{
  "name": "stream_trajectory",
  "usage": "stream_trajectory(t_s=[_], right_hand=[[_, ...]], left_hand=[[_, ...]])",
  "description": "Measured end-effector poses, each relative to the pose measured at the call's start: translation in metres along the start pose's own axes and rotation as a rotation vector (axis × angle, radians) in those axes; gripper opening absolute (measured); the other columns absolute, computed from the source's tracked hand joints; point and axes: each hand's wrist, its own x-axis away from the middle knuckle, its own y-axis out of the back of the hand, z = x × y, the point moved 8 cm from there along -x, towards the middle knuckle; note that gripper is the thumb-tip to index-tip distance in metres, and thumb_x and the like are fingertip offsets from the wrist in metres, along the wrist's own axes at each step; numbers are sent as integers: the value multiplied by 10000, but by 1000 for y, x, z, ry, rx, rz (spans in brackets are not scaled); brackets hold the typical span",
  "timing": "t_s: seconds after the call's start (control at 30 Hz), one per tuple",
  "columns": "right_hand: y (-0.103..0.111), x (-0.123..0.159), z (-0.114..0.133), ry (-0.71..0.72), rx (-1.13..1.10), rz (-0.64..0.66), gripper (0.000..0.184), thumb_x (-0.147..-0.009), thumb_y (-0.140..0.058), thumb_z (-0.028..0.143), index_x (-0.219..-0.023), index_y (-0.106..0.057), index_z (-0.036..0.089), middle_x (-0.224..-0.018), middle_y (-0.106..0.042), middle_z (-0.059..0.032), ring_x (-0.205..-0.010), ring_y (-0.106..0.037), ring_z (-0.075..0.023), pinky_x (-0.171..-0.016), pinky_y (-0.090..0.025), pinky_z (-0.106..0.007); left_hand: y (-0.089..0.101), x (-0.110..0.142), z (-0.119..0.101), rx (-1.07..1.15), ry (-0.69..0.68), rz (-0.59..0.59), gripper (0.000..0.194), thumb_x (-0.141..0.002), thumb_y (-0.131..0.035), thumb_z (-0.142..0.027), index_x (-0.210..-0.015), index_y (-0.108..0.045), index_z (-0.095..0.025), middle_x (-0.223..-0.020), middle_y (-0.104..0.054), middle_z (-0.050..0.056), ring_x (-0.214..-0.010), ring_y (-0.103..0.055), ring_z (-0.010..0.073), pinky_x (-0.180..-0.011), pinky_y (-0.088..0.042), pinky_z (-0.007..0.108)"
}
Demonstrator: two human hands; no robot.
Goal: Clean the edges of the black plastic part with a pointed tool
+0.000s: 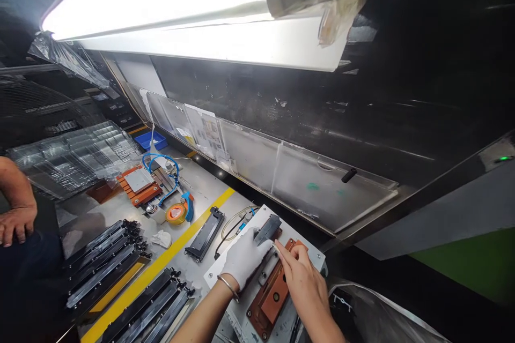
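Observation:
My left hand (pixel 247 257), in a white glove with a metal bangle at the wrist, is closed around a long dark plastic part (pixel 269 229) above the fixture. Bare, my right hand (pixel 301 276) reaches in from the other side, its fingers drawn together near the left thumb. Whatever those right fingertips grip is too small or hidden to make out. Beneath both hands lies a reddish-brown fixture block (pixel 273 308) with round holes, mounted on a white plate (pixel 219 273). A similar black plastic part (pixel 205 233) rests on the metal bench just left of the plate.
Black parts stand in rows (pixel 140 311) at the front and in another group (pixel 108 262) beyond the yellow line. An orange tape roll (pixel 176 213), a second fixture (pixel 139 185) and clear trays (pixel 80 155) sit farther left. Another person's hand (pixel 18 225) shows at the left edge.

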Motion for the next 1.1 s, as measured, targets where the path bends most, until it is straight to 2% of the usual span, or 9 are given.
stream_trajectory(t_s=[0.23, 0.4, 0.5, 0.73, 0.9, 0.93, 1.0, 1.07, 1.1], right_hand=[[-4, 2, 1, -19, 50, 0, 512, -1047, -185, 351, -1261, -649, 318, -791, -531, -17, -506, -575, -112, -466, -428, -242], [-7, 2, 1, -49, 51, -12, 559, -1045, -142, 383, -1257, -655, 316, -796, -528, -23, -524, -597, -119, -444, -413, -252], [-10, 3, 0, -55, 43, -24, 576, -1041, -120, 401, -1282, -637, 319, -802, -520, -25, -532, -594, -127, -463, -414, -269], [-16, 10, -7, -150, -128, -84, 624, -1020, -91, 498, -1247, -656, 361, -776, -522, -30, -550, -570, -161, -466, -372, -292], [-11, 8, -12, -238, -257, -171, 623, -1026, -106, 480, -1233, -664, 294, -776, -536, -30, -551, -597, -149, -448, -421, -260], [-8, 8, -14, -252, -282, -185, 612, -1028, -122, 482, -1235, -660, 278, -788, -546, -33, -574, -621, -148, -460, -448, -250], [-4, 11, -25, -303, -353, -210, 555, -1025, -201, 506, -1260, -641, 262, -845, -577, -47, -678, -675, -161, -547, -520, -246], [-1, 24, -44, -402, -476, -245, 543, -994, -310, 567, -1307, -608, 238, -938, -619, -83, -832, -701, -205, -701, -574, -294], [0, 34, -55, -453, -553, -260, 589, -964, -354, 614, -1325, -593, 215, -1009, -642, -114, -930, -695, -241, -789, -579, -339]], left_hand=[[3, 1, -2, -22, 30, -23, 419, -832, -512, -495, -1120, -617, -210, -1078, -737, 145, -1018, -683, 374, -823, -503, 451], [4, 3, -6, 8, 48, -21, 383, -834, -504, -522, -1056, -640, -241, -1023, -750, 106, -980, -697, 347, -798, -506, 423], [5, 4, -5, 15, 66, -31, 403, -823, -516, -545, -1048, -642, -235, -1022, -749, 120, -989, -694, 358, -805, -506, 430], [7, 9, -6, 24, 67, -60, 386, -805, -550, -532, -1040, -638, -239, -1054, -748, 112, -998, -691, 347, -821, -505, 436], [6, 9, -6, 29, 52, -120, 369, -797, -571, -474, -1024, -638, -191, -1030, -743, 137, -986, -691, 332, -830, -516, 423], [7, 9, -8, 40, 37, -125, 396, -789, -587, -455, -1072, -630, -180, -1069, -735, 142, -1009, -686, 325, -852, -518, 418], [9, 11, -18, 39, -63, -131, 577, -754, -652, -424, -1261, -560, -164, -1289, -649, 158, -1175, -614, 315, -983, -484, 409], [11, 22, -34, -49, -236, -130, 758, -725, -714, -392, -1407, -456, -185, -1512, -450, 149, -1384, -418, 328, -1157, -333, 450], [10, 31, -42, -118, -332, -113, 771, -728, -728, -388, -1426, -449, -214, -1568, -366, 132, -1443, -312, 349, -1203, -240, 502]])
